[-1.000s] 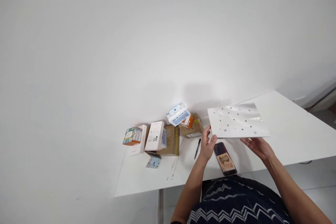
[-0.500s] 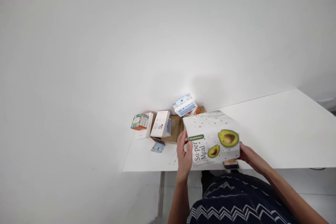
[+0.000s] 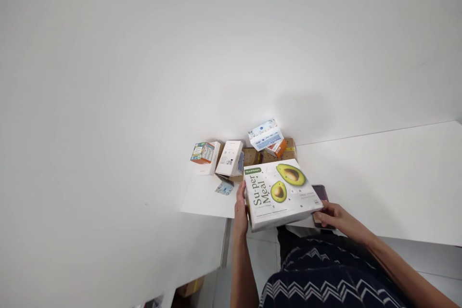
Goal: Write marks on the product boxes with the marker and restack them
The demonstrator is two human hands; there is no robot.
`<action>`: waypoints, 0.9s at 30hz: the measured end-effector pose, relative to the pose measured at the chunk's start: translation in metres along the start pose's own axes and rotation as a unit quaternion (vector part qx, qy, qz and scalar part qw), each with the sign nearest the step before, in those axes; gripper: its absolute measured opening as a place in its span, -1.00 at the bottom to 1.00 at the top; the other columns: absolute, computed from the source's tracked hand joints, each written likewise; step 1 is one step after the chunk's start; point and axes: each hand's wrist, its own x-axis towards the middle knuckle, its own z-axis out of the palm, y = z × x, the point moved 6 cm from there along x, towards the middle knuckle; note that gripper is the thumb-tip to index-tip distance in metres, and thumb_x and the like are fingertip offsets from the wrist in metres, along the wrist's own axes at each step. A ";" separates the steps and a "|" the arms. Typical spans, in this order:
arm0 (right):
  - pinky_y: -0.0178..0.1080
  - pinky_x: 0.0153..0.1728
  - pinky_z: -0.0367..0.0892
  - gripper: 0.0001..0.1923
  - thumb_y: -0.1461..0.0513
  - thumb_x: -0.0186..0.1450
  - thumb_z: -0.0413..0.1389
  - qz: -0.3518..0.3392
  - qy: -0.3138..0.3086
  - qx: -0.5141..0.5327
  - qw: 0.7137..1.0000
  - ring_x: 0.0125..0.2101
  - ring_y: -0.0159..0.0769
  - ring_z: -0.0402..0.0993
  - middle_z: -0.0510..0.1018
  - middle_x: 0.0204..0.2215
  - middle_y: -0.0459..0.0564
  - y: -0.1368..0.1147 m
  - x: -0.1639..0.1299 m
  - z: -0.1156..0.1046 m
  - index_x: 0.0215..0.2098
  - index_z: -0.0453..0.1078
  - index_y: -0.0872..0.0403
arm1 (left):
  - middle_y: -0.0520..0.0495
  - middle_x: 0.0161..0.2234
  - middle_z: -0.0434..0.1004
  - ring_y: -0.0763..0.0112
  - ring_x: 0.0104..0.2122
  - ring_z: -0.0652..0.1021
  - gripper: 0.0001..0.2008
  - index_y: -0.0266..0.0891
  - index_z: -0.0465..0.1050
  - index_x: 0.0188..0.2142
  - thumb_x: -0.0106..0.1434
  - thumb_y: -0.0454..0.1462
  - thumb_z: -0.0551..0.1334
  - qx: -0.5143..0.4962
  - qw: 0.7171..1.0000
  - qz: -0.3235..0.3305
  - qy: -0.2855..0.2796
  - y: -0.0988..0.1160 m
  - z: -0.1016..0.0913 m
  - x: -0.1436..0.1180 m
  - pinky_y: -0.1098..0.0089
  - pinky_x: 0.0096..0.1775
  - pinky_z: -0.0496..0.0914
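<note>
Both hands were on the avocado meal box [image 3: 279,193] — the left hand [image 3: 240,210] clasped its left edge with fingers wrapped round the side, the right hand [image 3: 330,213] pinched the near right corner from below. A two-sided grip, grasping the box and holding it clear of the surface [image 3: 378,183], printed face up and tilted toward the person, over the near edge.

To handle it well, I'd judge the hands should stay on opposite edges and keep the flat box level, since it is wide and thin and could twist out of a one-corner hold.

Under the box's right side a dark phone [image 3: 320,192] peeked out. Farther off, against the wall, sat the white carton [image 3: 229,158], the small colourful box [image 3: 202,152], brown cardboard boxes [image 3: 285,155] with a blue-and-white pack [image 3: 266,134] on top, and a little card [image 3: 224,187] lying flat.

Compared with a second ago, the box had been flipped — then its plain dotted underside faced up, held out to the right; now it sat nearer the body, label showing.
</note>
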 end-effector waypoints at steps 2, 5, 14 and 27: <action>-0.16 -0.32 0.43 -0.49 -0.12 0.11 0.20 -0.009 -0.001 0.000 1.000 -0.34 -0.17 0.43 0.57 -0.38 0.01 -0.003 0.004 0.001 -0.16 0.53 0.05 | -0.10 0.18 0.36 0.18 0.22 0.30 -0.31 -0.12 0.17 0.26 0.26 0.17 -0.02 -0.021 1.000 0.000 -0.004 0.001 -0.002 0.001 0.22 0.16 0.25; -0.09 -0.19 0.43 -0.51 -0.12 0.13 0.19 -0.018 -0.002 0.002 1.000 -0.27 -0.11 0.46 0.60 -0.35 0.01 -0.008 0.010 0.002 -0.16 0.53 0.05 | -0.09 0.17 0.39 0.17 0.20 0.33 -0.30 -0.12 0.12 0.29 0.29 0.17 -0.07 -0.058 0.998 -0.023 -0.018 -0.001 -0.006 0.003 0.18 0.17 0.24; 0.02 0.07 0.31 -0.45 -0.12 0.19 0.14 0.012 0.003 0.024 1.000 0.02 0.04 0.43 0.56 -0.01 0.07 -0.019 0.016 0.002 0.02 0.48 0.00 | -0.17 0.08 0.48 0.10 0.12 0.41 -0.25 -0.19 0.38 0.12 0.25 0.24 -0.13 -0.046 0.993 -0.078 -0.073 -0.017 -0.025 -0.003 0.17 0.13 0.27; 0.10 0.19 0.14 -0.37 -0.16 0.20 0.09 -0.030 0.074 -0.003 0.997 0.16 0.06 0.29 0.45 0.13 0.05 -0.015 0.024 -0.011 0.15 0.38 -0.08 | -0.06 -0.34 0.53 0.32 -0.34 0.41 -0.18 -0.13 0.11 0.29 0.25 0.25 -0.29 0.091 0.991 -0.051 -0.085 -0.017 -0.036 -0.018 0.28 -0.15 0.28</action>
